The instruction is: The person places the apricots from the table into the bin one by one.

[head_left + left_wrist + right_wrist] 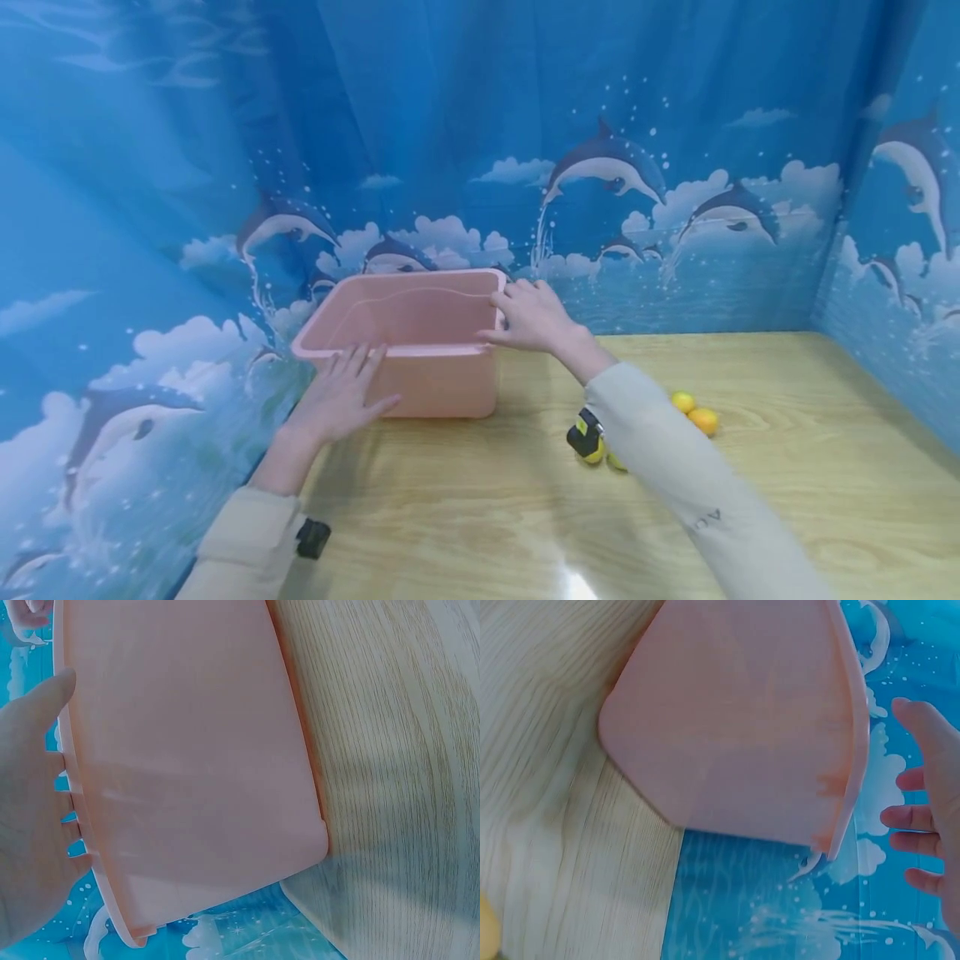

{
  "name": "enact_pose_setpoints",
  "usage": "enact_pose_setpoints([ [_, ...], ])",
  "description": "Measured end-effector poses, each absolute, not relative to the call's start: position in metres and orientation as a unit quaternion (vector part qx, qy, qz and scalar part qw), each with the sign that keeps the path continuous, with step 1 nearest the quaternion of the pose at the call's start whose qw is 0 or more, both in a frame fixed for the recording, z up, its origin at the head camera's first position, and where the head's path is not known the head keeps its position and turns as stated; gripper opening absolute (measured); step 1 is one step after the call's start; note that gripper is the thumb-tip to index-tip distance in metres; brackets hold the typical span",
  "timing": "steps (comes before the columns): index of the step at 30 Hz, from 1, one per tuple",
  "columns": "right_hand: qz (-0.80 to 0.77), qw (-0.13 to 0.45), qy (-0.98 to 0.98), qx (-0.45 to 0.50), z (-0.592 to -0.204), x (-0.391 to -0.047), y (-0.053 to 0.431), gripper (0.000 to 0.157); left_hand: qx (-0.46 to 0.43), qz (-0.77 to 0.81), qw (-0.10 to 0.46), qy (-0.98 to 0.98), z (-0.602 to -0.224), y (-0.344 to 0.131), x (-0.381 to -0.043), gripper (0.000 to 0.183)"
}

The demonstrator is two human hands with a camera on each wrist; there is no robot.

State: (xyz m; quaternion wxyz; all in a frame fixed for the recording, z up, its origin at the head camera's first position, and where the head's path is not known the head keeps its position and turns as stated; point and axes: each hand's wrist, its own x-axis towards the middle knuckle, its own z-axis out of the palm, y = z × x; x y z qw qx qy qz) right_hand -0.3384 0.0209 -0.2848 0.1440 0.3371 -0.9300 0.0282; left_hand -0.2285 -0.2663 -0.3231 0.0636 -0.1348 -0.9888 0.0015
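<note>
A pink plastic bin [442,383] stands upright on the wooden table against the curtain; the part of its inside that shows holds nothing. At its near long rim is my left hand [337,396], fingertips laid over the edge and thumb spread along the outer wall. The left wrist view shows that thumb [56,694] by the rim, the other fingers partly behind it. My right hand [531,317] hovers at the bin's right end, fingers loosely bent. In the right wrist view, a gap lies between this hand [934,817] and the bin's rim [859,750].
Several yellow and orange fruits, among them an orange one [703,421], lie on the table [480,517] to the right, partly hidden by my right sleeve [675,450]. A blue dolphin-print curtain [450,125] encloses the back and both sides.
</note>
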Motion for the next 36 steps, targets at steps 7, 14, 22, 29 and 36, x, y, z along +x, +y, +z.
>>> enact_pose_setpoints([
  [7,0.006,0.192,-0.916,0.352,-0.294,-0.330,0.049,0.063,-0.134,0.000,0.062,-0.989,-0.324,-0.267,-0.230,0.090],
  [14,-0.011,0.231,-0.899,0.371,-0.308,-0.316,0.078,0.060,-0.134,-0.005,0.062,-0.989,-0.324,-0.268,-0.230,0.089],
  [22,-0.004,0.256,-0.882,0.396,-0.329,-0.297,0.112,0.064,-0.138,-0.007,0.060,-0.989,-0.323,-0.267,-0.231,0.090],
  [29,-0.015,0.276,-0.859,0.430,-0.356,-0.287,0.134,0.069,-0.136,-0.007,0.058,-0.989,-0.321,-0.266,-0.231,0.090],
  [36,-0.040,0.245,-0.863,0.440,-0.383,-0.279,0.145,0.070,-0.139,-0.011,0.058,-0.988,-0.321,-0.267,-0.230,0.087],
])
